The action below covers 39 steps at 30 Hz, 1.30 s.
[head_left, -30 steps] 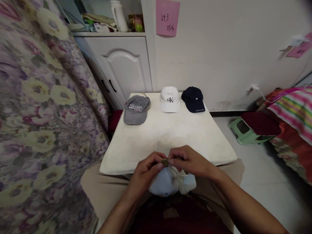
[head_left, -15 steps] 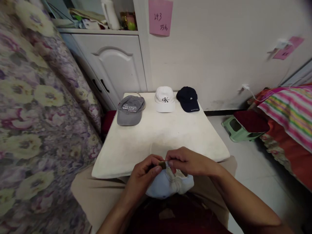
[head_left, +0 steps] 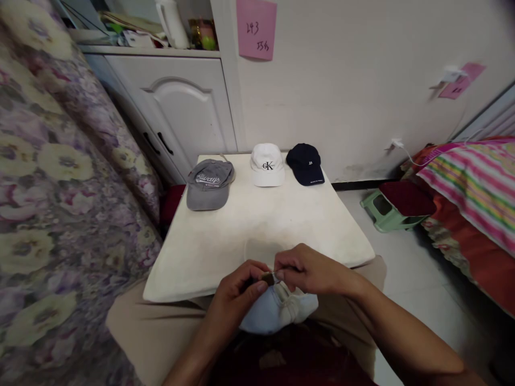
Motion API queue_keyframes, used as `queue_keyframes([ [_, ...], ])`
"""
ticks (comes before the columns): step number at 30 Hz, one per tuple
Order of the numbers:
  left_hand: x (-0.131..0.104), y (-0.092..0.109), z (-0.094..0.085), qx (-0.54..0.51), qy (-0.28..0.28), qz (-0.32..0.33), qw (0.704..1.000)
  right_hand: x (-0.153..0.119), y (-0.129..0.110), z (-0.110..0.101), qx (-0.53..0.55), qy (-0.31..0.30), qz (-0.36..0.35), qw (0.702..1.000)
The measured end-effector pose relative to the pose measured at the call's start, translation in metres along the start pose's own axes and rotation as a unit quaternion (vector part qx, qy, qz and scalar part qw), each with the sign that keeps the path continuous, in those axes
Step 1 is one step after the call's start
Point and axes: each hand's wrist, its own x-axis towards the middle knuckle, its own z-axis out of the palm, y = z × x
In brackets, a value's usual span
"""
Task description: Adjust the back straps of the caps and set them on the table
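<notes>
A light blue and cream cap (head_left: 263, 313) is held over my lap at the table's near edge, its pale brim partly over the tabletop. My left hand (head_left: 241, 287) pinches a small brown piece at the cap's strap. Beside it, my right hand (head_left: 303, 268) is closed on the strap, fingertips almost touching the left ones. On the white table (head_left: 281, 220) lie a grey cap (head_left: 209, 185) at the back left, a white cap (head_left: 267, 165) at the back middle and a navy cap (head_left: 306, 163) to its right.
A floral curtain (head_left: 60, 214) hangs at the left, next to a white cabinet (head_left: 181, 107). Behind the table is a wall with a pink note (head_left: 256, 29). To the right stand a green stool (head_left: 386, 209) with a red top and a bed with a striped cover (head_left: 475, 182).
The view has shifted slightly, moving the table and caps a little left in the picture. Both hands keep hold of the cap's strap, with small finger movements.
</notes>
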Motion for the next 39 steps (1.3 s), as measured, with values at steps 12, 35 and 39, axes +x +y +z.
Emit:
queue_keyframes([
  [12, 0.004, 0.001, 0.000, 0.012, -0.034, -0.003, 0.999, -0.001, 0.006, 0.002, 0.053, 0.002, 0.018, 0.998],
  [35, 0.004, -0.002, 0.007, 0.105, -0.091, 0.048, 0.989, -0.013, 0.015, -0.001, 0.101, 0.005, 0.033, 0.994],
  [39, 0.003, -0.002, 0.012, 0.115, -0.053, 0.040, 0.991, -0.015, 0.011, -0.001, 0.090, 0.004, 0.032, 0.995],
])
